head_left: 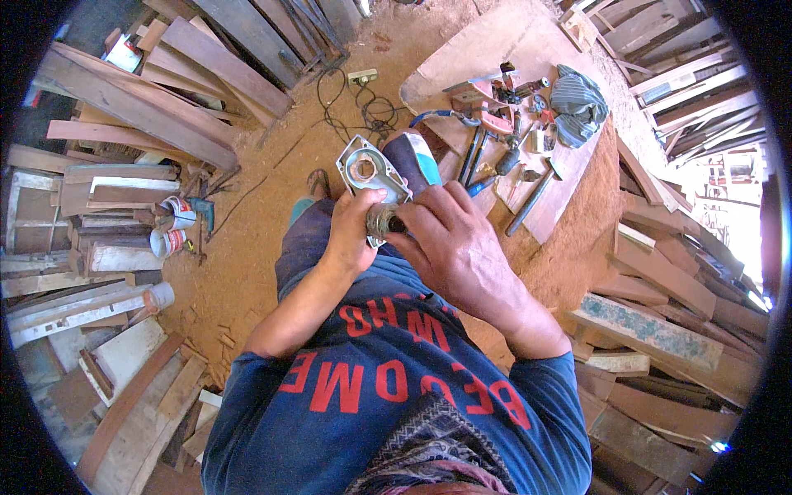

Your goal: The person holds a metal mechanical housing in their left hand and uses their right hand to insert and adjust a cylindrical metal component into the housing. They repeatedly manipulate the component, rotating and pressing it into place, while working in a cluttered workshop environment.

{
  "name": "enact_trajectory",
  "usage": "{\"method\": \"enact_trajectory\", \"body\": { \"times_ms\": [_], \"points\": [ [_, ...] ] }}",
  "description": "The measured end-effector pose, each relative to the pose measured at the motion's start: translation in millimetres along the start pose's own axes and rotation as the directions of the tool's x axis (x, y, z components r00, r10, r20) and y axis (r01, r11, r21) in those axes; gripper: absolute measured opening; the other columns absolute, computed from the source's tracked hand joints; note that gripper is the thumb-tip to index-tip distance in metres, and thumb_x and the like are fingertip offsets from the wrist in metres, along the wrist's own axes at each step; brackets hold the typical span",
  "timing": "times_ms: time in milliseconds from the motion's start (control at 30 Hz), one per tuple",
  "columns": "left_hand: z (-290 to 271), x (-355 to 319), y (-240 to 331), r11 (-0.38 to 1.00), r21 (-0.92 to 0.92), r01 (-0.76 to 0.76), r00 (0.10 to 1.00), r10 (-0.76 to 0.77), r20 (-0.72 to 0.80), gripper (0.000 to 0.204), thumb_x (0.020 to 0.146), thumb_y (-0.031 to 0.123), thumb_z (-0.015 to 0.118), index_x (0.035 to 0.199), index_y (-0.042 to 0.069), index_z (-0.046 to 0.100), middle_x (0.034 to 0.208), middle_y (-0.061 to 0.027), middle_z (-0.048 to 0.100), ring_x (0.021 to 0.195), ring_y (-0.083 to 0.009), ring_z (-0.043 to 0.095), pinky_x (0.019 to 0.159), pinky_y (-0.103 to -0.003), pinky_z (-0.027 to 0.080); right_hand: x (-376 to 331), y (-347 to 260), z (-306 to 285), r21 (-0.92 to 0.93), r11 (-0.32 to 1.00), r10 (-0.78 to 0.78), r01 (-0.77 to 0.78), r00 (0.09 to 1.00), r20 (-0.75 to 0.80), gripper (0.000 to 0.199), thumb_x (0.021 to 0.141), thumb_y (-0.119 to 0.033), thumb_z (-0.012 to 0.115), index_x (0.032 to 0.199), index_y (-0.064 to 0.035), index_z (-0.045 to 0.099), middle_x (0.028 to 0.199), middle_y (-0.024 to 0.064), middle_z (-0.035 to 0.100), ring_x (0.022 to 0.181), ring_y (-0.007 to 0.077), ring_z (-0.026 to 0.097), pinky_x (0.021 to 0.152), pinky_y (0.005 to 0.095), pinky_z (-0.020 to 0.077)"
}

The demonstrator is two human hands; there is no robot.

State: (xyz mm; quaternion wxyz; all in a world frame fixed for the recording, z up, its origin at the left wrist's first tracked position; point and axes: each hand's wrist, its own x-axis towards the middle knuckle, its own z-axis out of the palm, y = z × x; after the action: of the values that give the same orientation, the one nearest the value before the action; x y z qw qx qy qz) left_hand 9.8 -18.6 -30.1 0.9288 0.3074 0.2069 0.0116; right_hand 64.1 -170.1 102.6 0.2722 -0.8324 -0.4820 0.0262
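My left hand (351, 235) grips a silvery metal housing (375, 169) above my lap, its thumb lying across the face. The housing has a round opening at its far end and a flanged edge. At its near end sits a round, ringed metal part (379, 221). My right hand (462, 235) is closed there, thumb and fingertips pinching at this part beside a small dark piece. The fingers partly cover the contact, so how the pieces join is hidden.
Ahead to the right, a wooden board (540, 202) bears a hammer (535, 194), a red power tool (495, 120), several hand tools and a striped cloth (579, 103). A cable (375, 115) coils on the sawdust floor. Stacked planks (132, 107) line both sides; buckets (169, 241) stand left.
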Motion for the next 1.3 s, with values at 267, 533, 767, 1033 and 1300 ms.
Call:
{"method": "enact_trajectory", "body": {
  "times_ms": [267,533,767,1033,1300],
  "points": [
    [2,-1,0,0.999,-0.005,-0.036,0.999,0.036,0.015,0.028,0.097,0.011,0.059,0.121,-0.001,0.067,0.114,-0.0121,0.074,0.102,-0.0217,0.072,0.094,-0.037,0.057,1,-2,-2,0.068,0.997,-0.039,0.038,0.999,0.017,0.028,0.084,-0.012,0.068,0.11,-0.0029,0.064,0.099,0.0119,0.059,0.093,0.0316,0.059,0.081,0.0428,0.0522],
    [-1,0,-4,0.997,0.01,-0.074,0.997,0.074,0.036,0.03,0.096,0.011,0.06,0.123,-0.001,0.066,0.115,-0.012,0.074,0.103,-0.021,0.072,0.094,-0.037,0.058,-1,-4,-1,-0.025,0.996,-0.085,0.085,0.996,0.013,0.025,0.085,-0.015,0.069,0.107,-0.0042,0.065,0.098,0.0112,0.059,0.093,0.0314,0.059,0.081,0.0421,0.0525],
    [-5,2,-6,0.997,0.008,-0.077,0.995,0.077,0.059,0.03,0.096,0.011,0.061,0.123,0.0,0.067,0.114,-0.0111,0.074,0.101,-0.0205,0.072,0.092,-0.037,0.058,-4,-5,-2,-0.007,0.995,-0.103,0.103,0.995,0.002,0.026,0.085,-0.013,0.081,0.104,-0.0018,0.068,0.1,0.0121,0.064,0.088,0.0325,0.063,0.076,0.0422,0.0535],
    [-3,-2,-2,0.999,0.012,-0.031,0.998,0.031,0.049,0.028,0.096,0.01,0.06,0.122,0.0,0.066,0.114,-0.0107,0.074,0.101,-0.0201,0.072,0.092,-0.036,0.058,-3,-9,-5,0.059,0.997,-0.043,0.046,0.998,-0.043,0.026,0.083,-0.011,0.083,0.103,-0.0018,0.07,0.101,0.012,0.066,0.085,0.0314,0.064,0.075,0.0423,0.0544],
    [-1,-3,1,0.999,0.008,-0.042,0.995,0.041,0.086,0.03,0.096,0.009,0.059,0.124,0.0,0.065,0.117,-0.013,0.074,0.104,-0.0223,0.072,0.096,-0.038,0.057,-9,-13,-8,-0.037,0.997,-0.069,0.069,0.998,-0.003,0.034,0.082,-0.013,0.073,0.114,-0.0022,0.065,0.101,0.0105,0.061,0.092,0.0299,0.061,0.079,0.0417,0.0531]
  ]
}}
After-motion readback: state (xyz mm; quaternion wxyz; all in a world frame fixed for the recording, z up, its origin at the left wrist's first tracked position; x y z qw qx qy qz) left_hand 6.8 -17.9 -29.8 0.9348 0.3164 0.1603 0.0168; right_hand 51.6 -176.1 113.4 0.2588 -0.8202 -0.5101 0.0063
